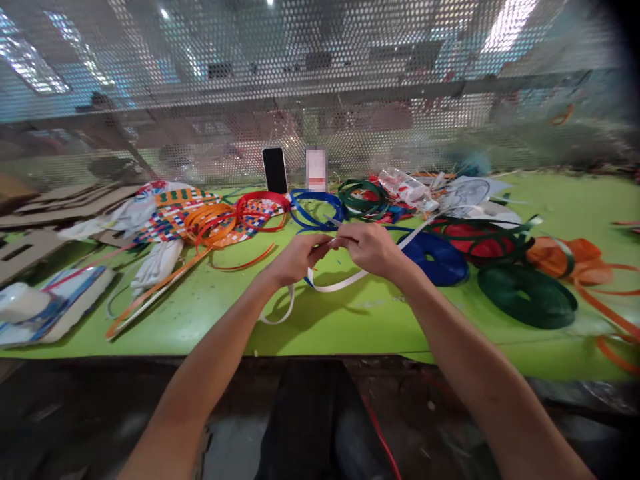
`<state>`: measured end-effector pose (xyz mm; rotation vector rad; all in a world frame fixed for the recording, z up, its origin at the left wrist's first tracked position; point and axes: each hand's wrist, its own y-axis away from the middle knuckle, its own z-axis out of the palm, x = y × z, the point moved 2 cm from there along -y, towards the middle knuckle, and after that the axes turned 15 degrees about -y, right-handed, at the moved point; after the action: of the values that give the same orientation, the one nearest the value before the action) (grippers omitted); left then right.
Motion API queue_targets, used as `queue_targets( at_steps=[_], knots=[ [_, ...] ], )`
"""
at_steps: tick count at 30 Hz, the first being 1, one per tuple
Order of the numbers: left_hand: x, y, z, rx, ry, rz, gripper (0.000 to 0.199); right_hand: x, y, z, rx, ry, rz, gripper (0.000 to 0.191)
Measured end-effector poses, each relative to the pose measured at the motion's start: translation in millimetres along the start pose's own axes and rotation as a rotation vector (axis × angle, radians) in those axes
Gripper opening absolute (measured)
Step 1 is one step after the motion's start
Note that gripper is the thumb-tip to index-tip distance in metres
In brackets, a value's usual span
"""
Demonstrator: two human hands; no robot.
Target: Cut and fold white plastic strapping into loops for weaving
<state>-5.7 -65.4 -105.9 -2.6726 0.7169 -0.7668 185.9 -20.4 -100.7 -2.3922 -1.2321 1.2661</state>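
Note:
My left hand [300, 257] and my right hand [367, 248] meet above the middle of the green table. The fingers of both are pinched together on a white strip [340, 285], which hangs below them in loops; its exact hold between the fingertips is too small to tell. A thin pointed piece sticks up at the right fingertips. Part of a blue strip shows near the white one under my hands. Just behind them lies a loose blue coil [300, 217], and a flat blue roll [440, 261] is right of my right wrist.
Orange [210, 223], red [245, 213] and green coils [357, 200] lie around. A phone [275, 171] leans on the mesh screen. A plastic bottle [407, 190] and green roll [527, 298] are right; a white spool [23, 303] and cardboard [30, 257] left.

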Motion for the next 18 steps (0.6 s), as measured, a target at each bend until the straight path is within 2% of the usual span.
queue_targets(
  at_steps=[6,10,14,18],
  knots=[
    [-10.7,-0.5,1.7,-0.072,-0.027,0.045,0.032,8.5,-2.5,5.3,-0.021,-0.145,0.004,0.027],
    [-18.2,-0.6,5.0,-0.106,-0.057,0.009,0.031,16.8,-3.5,16.9,-0.014,-0.193,0.047,0.024],
    [-26.5,-2.3,6.0,-0.176,-0.151,-0.025,0.018,27.8,-4.1,18.1,0.078,-0.157,0.033,0.021],
    [-43.5,0.0,-2.9,-0.208,-0.290,-0.034,0.018,47.3,-6.1,5.8,0.178,-0.098,0.013,0.019]
  ],
)
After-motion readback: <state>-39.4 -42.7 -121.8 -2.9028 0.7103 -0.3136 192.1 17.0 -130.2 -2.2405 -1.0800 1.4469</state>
